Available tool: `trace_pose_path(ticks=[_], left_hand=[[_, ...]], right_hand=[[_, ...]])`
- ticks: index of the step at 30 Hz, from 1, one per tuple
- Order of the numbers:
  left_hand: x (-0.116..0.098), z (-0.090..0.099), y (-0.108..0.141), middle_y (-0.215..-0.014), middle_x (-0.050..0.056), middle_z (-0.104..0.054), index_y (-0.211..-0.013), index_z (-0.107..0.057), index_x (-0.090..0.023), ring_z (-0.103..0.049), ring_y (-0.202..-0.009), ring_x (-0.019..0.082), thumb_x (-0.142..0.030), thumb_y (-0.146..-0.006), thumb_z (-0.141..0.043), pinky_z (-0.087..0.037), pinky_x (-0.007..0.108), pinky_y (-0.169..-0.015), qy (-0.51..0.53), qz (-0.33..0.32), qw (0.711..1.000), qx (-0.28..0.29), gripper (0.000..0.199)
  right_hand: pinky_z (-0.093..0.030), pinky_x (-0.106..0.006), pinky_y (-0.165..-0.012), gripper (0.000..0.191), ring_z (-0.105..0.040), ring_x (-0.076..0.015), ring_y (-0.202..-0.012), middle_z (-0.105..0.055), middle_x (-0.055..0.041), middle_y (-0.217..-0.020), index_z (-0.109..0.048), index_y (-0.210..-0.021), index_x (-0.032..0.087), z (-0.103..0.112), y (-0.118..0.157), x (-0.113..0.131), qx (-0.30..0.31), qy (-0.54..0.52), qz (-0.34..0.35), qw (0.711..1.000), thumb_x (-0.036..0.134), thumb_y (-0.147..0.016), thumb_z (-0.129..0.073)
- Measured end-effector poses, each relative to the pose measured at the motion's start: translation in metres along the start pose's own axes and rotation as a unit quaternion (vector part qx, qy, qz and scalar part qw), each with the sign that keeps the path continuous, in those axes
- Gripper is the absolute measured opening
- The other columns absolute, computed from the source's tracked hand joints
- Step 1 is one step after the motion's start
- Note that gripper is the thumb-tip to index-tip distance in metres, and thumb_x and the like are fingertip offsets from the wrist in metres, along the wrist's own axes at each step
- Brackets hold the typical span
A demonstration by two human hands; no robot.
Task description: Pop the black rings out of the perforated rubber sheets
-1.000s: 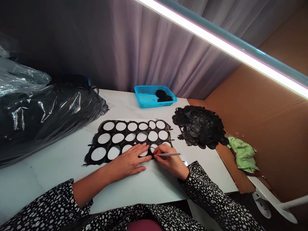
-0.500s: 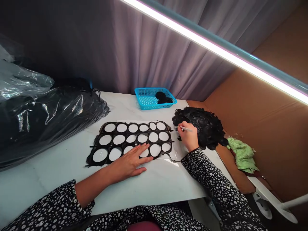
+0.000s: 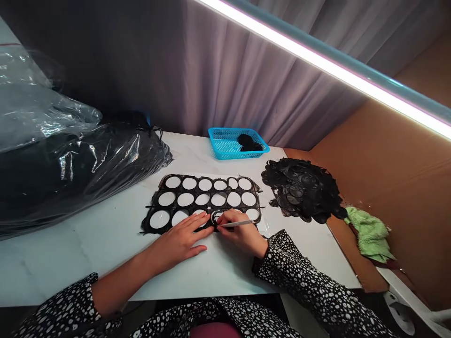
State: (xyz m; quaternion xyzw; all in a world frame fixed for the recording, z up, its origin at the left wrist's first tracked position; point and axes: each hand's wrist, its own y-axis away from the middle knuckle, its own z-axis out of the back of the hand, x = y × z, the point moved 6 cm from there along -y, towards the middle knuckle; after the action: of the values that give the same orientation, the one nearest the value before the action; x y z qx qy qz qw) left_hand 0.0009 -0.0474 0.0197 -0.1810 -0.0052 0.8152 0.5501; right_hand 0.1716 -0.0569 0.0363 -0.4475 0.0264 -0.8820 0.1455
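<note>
A flat black sheet (image 3: pixel 176 210) lies on the table, cut through by rows of round holes with white showing in them. My left hand (image 3: pixel 185 234) rests spread on its front edge. Close beside it, my right hand (image 3: pixel 241 230) grips a thin, pale, pen-like tool (image 3: pixel 237 224), pointing left; its exact kind is unclear. The fingertips and the tool's tip are at a front-row hole, where thin black loops (image 3: pixel 217 217) show. On the right, apart from both hands, sits a heap of black rubbery-looking discs and rings (image 3: pixel 303 188).
A blue perforated basket (image 3: pixel 223 154) with a black bundle (image 3: pixel 248 142) stands at the back. A large plastic bag with dark contents (image 3: pixel 81 173) fills the left. At the right edge lies a green cloth (image 3: pixel 369 234). A bright lamp tube (image 3: pixel 310 54) crosses overhead.
My right hand has moved left from the black heap to the sheet's front row, with the pale tool still in it. My left hand stays on the sheet. The view has shifted slightly.
</note>
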Motion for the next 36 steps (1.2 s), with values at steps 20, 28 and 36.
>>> trace_pose_path(ticks=[20, 28, 36], left_hand=[[-0.001, 0.009, 0.001, -0.161, 0.008, -0.021, -0.141, -0.048, -0.03, -0.028, -0.144, 0.033, -0.031, -0.096, -0.056, -0.036, 0.053, -0.111, 0.036, 0.008, 0.999, 0.007, 0.045], [0.017, 0.016, -0.031, -0.146, 0.012, -0.048, -0.14, -0.049, -0.021, -0.045, -0.135, 0.028, -0.04, -0.099, -0.051, -0.04, 0.047, -0.11, 0.004, 0.045, 0.998, -0.043, 0.045], [0.022, 0.003, -0.029, -0.151, 0.012, -0.041, -0.143, -0.045, -0.021, -0.036, -0.141, 0.027, -0.038, -0.098, -0.054, -0.036, 0.047, -0.113, -0.021, 0.062, 0.998, -0.004, 0.049]], right_hand=[[-0.036, -0.03, -0.065, 0.015, -0.056, -0.0195, -0.066, -0.064, -0.006, -0.072, -0.051, -0.07, 0.02, 0.119, -0.027, -0.068, -0.267, 0.25, -0.088, 0.926, 0.019, -0.084, -0.05], [-0.042, -0.027, -0.066, 0.009, -0.059, -0.0165, -0.069, -0.068, -0.0018, -0.079, -0.056, -0.074, 0.021, 0.041, -0.046, -0.028, -0.075, 0.056, -0.025, 0.995, 0.02, -0.083, -0.057], [-0.043, -0.028, -0.073, 0.021, -0.06, -0.0166, -0.08, -0.066, -0.001, -0.083, -0.048, -0.067, 0.02, 0.014, -0.042, -0.03, 0.002, -0.069, -0.023, 0.997, 0.02, -0.084, -0.061]])
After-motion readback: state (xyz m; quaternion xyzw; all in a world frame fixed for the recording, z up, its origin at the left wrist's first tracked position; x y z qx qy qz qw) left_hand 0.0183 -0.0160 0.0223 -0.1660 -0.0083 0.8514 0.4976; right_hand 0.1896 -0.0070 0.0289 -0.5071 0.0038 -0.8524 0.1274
